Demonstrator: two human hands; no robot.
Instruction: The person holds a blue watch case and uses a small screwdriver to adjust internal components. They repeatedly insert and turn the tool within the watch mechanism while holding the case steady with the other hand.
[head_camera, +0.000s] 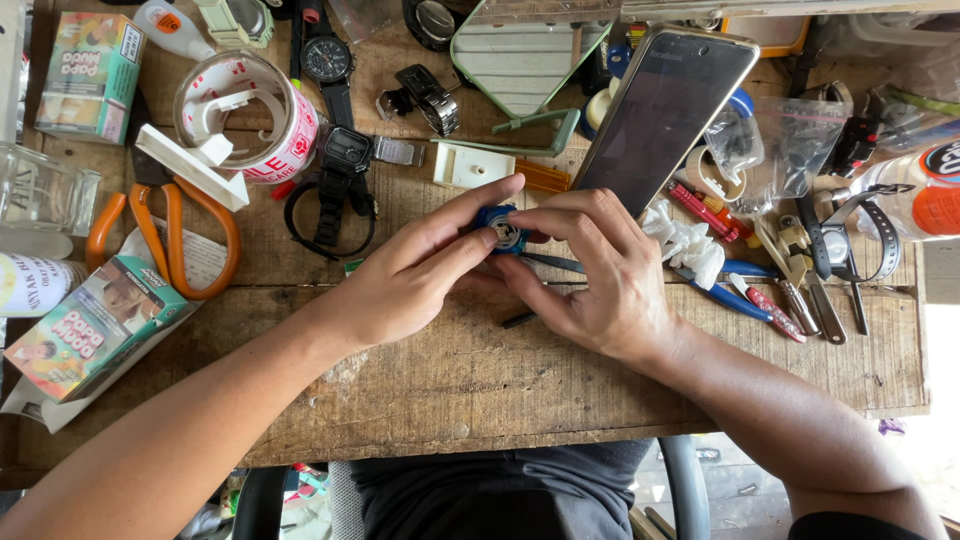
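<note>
Left hand (405, 275), right hand (600, 270) pinch blue watch case (499, 231); tweezers (553, 263) beneath.

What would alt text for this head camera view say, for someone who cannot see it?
Two hands, left hand and right hand, pinch a small blue watch case over a worn wooden table. Around them lie black wristwatches, orange scissors, a propped phone and pliers.
</note>
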